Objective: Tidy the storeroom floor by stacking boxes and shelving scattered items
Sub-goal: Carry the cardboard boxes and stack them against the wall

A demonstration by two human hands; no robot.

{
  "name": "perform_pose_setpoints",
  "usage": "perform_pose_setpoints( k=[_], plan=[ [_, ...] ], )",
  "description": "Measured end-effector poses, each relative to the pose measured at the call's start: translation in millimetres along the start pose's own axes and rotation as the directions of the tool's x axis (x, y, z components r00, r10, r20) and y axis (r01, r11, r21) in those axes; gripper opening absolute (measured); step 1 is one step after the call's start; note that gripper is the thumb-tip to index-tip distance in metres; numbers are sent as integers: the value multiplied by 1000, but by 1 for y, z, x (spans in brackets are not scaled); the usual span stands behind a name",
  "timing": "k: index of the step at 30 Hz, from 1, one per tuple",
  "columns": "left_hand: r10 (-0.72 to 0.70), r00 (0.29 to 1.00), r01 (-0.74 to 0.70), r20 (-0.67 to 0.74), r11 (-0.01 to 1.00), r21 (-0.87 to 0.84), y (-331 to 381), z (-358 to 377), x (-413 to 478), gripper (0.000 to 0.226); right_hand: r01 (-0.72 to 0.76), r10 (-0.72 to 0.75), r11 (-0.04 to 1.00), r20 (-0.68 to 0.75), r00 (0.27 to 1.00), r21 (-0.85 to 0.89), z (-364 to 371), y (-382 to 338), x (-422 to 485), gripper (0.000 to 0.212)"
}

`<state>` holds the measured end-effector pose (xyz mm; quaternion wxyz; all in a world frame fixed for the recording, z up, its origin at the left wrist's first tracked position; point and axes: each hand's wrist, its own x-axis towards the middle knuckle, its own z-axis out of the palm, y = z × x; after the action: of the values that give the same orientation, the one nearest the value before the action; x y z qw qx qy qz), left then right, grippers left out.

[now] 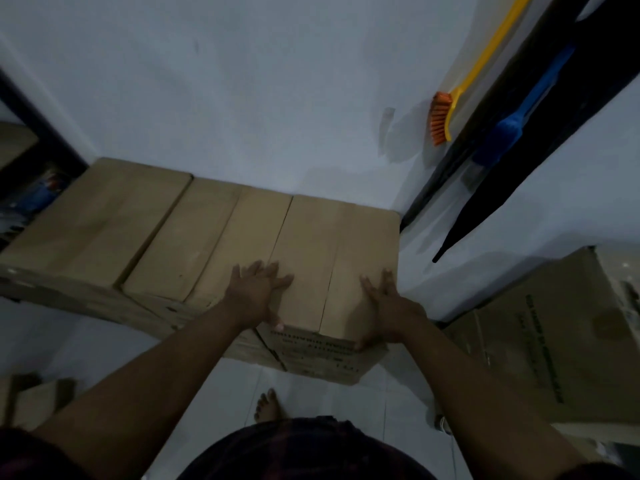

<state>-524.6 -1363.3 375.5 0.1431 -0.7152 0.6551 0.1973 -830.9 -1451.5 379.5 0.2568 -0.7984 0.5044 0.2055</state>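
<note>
A row of brown cardboard boxes stands against the white wall. My left hand [258, 292] lies flat, fingers spread, on the left part of the top of the rightmost box [332, 251], thumb over its front edge. On the same box, my right hand [381, 306] presses the right front corner with straight fingers, thumb down on the front face. A middle box [194, 240] and a left box [100, 216] sit beside it. More boxes lie stacked under them.
A large printed carton [554, 341] stands at the right. A yellow brush with orange bristles [446, 112] and a blue brush [502, 133] hang by a black shelf frame [540, 109]. Another small box [34, 400] sits at lower left. My bare foot [266, 405] is on white tiles.
</note>
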Motion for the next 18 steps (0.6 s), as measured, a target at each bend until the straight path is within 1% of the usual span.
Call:
perform_pose_setpoints(
  k=[4,6,8,10,11,12,14,15,16,18],
  plan=[
    [-19,997,15,-69,999,-49,10,11,-18,95,-44,44,998,15,999,-46,-1,-4,0,158],
    [-55,990,39,-133,992,-121,13,24,-30,78,-93,95,994,22,995,-59,-2,-11,-1,157],
    [-48,971,25,-233,995,-100,16,47,-45,61,-168,170,983,25,985,-75,-2,-23,0,148],
    [-17,950,-5,-313,997,-72,14,77,-61,67,-219,222,968,10,975,-122,0,-38,-4,139],
    [-30,941,-1,-337,996,-92,11,90,-70,69,-211,215,963,5,977,-168,3,-45,-6,134],
    [-54,932,9,-359,992,-125,7,102,-79,66,-178,179,959,-15,984,-220,8,-51,-8,122],
    [-106,917,36,-384,982,-186,2,119,-102,63,-76,31,952,-152,988,-295,27,-63,-12,71],
    [-126,912,48,-390,978,-204,0,125,-116,61,-35,-40,947,-226,973,-319,39,-69,-14,54],
    [-150,906,65,-395,973,-221,-3,131,-129,57,-2,-97,942,-278,956,-334,53,-76,-17,50],
    [-221,898,117,-382,954,-276,-9,147,-160,51,28,-139,939,-303,943,-343,88,-87,-24,60]
  ],
)
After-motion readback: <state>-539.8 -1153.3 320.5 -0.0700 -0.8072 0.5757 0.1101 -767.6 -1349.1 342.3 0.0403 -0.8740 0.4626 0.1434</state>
